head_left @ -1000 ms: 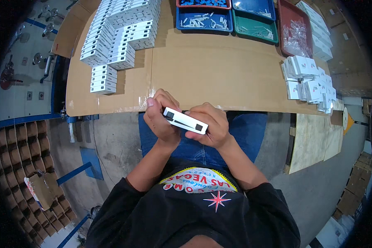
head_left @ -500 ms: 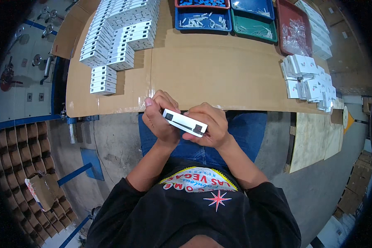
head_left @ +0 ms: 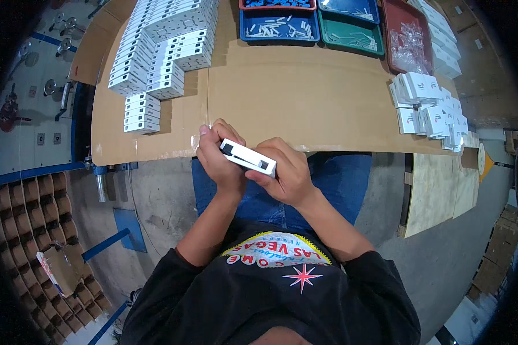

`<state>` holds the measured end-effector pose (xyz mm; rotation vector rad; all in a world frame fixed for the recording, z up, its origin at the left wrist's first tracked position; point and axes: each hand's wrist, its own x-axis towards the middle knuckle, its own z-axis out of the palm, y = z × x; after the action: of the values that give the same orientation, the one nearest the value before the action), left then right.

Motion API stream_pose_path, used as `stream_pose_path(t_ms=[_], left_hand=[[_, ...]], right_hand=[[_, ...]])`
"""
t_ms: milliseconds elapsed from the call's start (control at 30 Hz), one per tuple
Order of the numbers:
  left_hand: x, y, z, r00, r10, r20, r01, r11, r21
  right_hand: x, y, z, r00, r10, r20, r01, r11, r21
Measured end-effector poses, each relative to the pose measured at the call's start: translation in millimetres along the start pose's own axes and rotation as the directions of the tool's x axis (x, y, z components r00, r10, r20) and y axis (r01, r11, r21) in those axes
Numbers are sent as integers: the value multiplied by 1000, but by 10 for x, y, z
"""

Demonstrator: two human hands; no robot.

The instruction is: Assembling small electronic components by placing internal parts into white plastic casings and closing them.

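Both hands hold one small white box [head_left: 248, 158] over my lap, just off the near edge of the cardboard-covered table. Its narrow side faces up, with a dark square opening near each end and a dark slit along the flap. My left hand [head_left: 218, 152] is closed around the left end, thumb raised along the side. My right hand [head_left: 286, 172] grips the right end, its thumb below and fingers behind. What lies inside the box is hidden. Similar white boxes [head_left: 143, 113] stand stacked in rows at the table's left.
Blue tray [head_left: 279, 27] with white cylindrical pieces, green tray [head_left: 351, 35] with thin sticks, and red tray [head_left: 408, 43] with clear plastic bags line the back. White flat packets [head_left: 429, 109] are piled at the right on the cardboard tabletop [head_left: 270, 103]. A wooden pallet [head_left: 440, 192] lies right.
The box has moved slightly left and up with both hands and tilted a little. The slit along its upper side looks narrower now. Both hands keep their hold.
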<state>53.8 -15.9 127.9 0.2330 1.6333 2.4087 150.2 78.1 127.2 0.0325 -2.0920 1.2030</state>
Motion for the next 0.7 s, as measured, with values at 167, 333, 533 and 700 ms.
stream_pose_path(t_ms=[167, 333, 533, 700], left_hand=[[13, -4, 6, 997, -57, -50, 59, 998, 32], [99, -110, -138, 965, -201, 167, 190, 978, 82], [-88, 27, -1, 815, -352, 460, 330, 935, 130], [-153, -41, 14, 837, -361, 411, 344, 932, 119]], right_hand=[[4, -1, -4, 997, 58, 43, -55, 997, -55], [-88, 145, -40, 968, 248, -42, -244, 966, 87], [-26, 149, -78, 680, 726, -100, -551, 597, 583], [-41, 200, -52, 631, 772, -80, -571, 532, 625]])
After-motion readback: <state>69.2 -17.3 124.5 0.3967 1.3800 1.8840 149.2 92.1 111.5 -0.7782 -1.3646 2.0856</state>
